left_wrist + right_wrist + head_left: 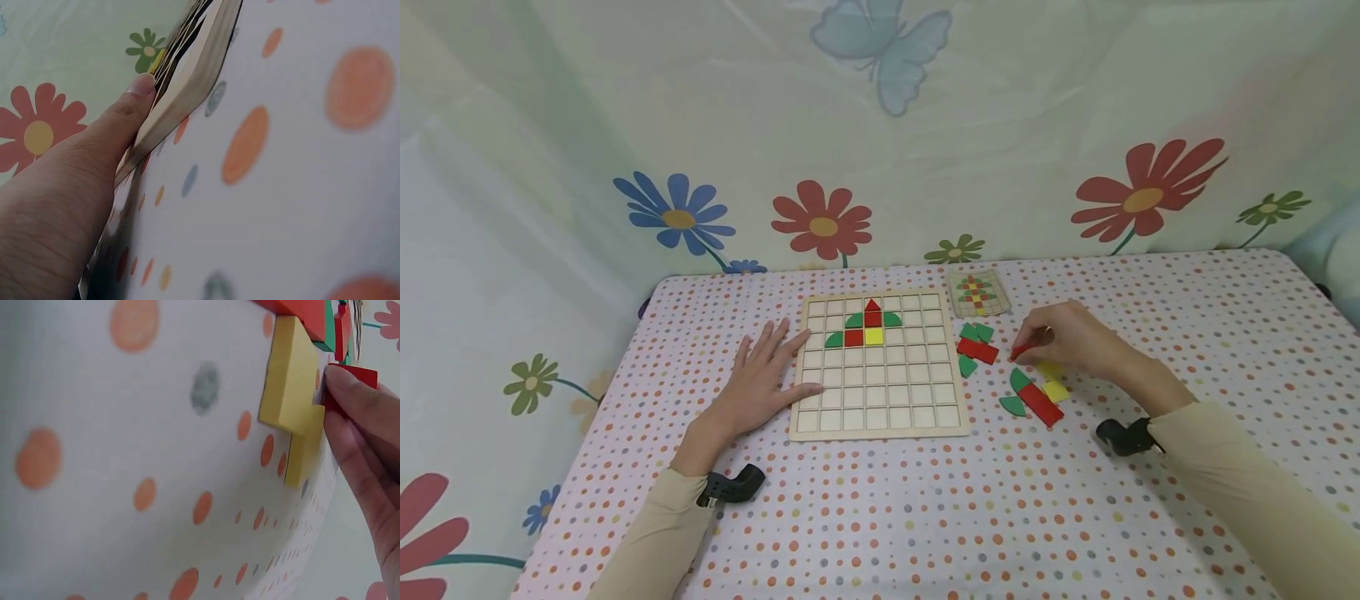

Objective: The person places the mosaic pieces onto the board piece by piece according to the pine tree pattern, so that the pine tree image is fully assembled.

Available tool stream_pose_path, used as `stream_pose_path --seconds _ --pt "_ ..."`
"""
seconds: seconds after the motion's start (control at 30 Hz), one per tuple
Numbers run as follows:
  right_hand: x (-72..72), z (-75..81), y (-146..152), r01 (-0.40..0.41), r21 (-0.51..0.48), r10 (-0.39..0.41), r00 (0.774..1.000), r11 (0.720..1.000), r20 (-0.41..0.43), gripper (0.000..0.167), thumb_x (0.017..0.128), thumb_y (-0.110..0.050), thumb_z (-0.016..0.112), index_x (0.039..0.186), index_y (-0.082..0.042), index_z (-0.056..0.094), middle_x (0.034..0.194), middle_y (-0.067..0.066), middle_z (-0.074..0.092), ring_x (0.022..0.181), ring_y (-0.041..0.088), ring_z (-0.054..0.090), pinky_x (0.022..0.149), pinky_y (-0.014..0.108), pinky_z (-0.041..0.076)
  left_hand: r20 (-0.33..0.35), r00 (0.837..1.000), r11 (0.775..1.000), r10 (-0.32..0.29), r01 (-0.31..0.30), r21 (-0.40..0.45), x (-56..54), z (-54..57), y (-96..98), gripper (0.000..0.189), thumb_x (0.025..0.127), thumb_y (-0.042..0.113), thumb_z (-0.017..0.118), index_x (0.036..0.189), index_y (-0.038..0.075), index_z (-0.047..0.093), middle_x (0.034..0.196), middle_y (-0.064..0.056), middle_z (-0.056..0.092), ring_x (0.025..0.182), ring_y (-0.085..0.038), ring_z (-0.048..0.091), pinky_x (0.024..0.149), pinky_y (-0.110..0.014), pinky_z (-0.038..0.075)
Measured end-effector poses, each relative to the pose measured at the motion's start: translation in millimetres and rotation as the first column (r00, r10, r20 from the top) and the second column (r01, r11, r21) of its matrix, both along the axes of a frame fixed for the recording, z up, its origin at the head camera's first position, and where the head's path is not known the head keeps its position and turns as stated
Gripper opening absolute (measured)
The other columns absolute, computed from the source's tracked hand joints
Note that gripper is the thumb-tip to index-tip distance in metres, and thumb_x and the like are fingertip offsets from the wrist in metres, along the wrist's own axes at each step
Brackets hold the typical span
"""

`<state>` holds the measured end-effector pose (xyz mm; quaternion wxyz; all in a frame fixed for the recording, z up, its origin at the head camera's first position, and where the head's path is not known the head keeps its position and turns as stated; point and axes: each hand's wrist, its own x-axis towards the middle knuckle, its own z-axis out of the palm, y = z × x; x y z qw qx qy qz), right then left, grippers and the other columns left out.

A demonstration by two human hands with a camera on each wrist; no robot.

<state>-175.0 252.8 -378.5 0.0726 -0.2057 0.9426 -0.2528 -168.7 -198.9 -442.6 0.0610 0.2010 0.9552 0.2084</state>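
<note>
A wooden grid board (880,400) lies mid-table, with red, green and yellow tiles set in its upper squares. My left hand (757,385) rests at its left edge, fingers spread and straight; the left wrist view has the thumb (119,119) against the board's rim. Off to the right, my right hand (1071,337) pinches a red tile (357,376) between thumb and fingers, just over the loose pieces. Beneath and beside that hand are yellow square tiles (289,375). A red tile (1041,405) and green quarter-round tiles (1012,406) lie nearer the front.
Behind the loose tiles, a small pattern card (979,293) shows a tree-like figure in green, red and yellow. Another red tile (977,350) lies among green pieces by the board's right edge. A dotted cloth (880,517) covers the table; a flowered curtain (737,125) hangs behind.
</note>
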Motion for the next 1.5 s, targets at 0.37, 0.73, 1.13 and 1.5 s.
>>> stream_pose_path --seconds 0.37,0.73,1.13,1.5 --pt "-11.0 6.0 -51 -0.104 -0.118 0.090 0.989 0.988 -0.119 0.016 0.087 0.001 0.083 0.103 -0.002 0.083 0.096 0.005 0.075 0.086 0.021 0.068 0.074 0.032 0.059 -0.006 1.000 1.000 0.006 -0.006 -0.001 0.3 -2.3 -3.1 0.093 0.095 0.061 0.068 0.168 0.023 0.025 0.176 -0.012 0.007 0.162 -0.033 -0.004 0.126 -0.061 -0.006" --pt "-33.2 0.1 -115 -0.206 -0.257 0.190 0.978 0.944 -0.088 0.016 0.091 0.003 0.078 0.106 0.001 0.082 0.095 0.007 0.073 0.090 0.025 0.069 0.082 0.038 0.061 -0.008 1.000 1.000 0.000 0.000 -0.003 -2.1 -5.2 -0.5 0.093 0.095 0.061 0.068 0.168 0.022 0.026 0.176 -0.012 0.007 0.162 -0.033 -0.004 0.126 -0.061 -0.006" --pt "-43.6 -5.9 -138 -0.116 -0.199 0.114 0.993 0.973 -0.024 0.016 0.095 0.000 0.076 0.109 0.001 0.081 0.104 0.012 0.076 0.096 0.027 0.069 0.084 0.039 0.059 -0.004 1.000 1.000 0.000 0.000 -0.009 -1.0 -2.7 -0.2 0.093 0.095 0.061 0.067 0.168 0.022 0.025 0.176 -0.013 0.007 0.162 -0.034 -0.004 0.126 -0.062 -0.006" --pt "-43.2 -1.1 -148 -0.165 -0.044 0.162 0.985 0.985 -0.052 0.017 0.095 0.003 0.074 0.111 0.003 0.080 0.102 0.013 0.073 0.093 0.026 0.069 0.078 0.033 0.059 -0.004 1.000 1.000 -0.003 0.003 -0.003 -1.7 -2.8 -0.9 0.093 0.095 0.060 0.068 0.168 0.022 0.025 0.176 -0.013 0.007 0.162 -0.034 -0.003 0.126 -0.062 -0.005"
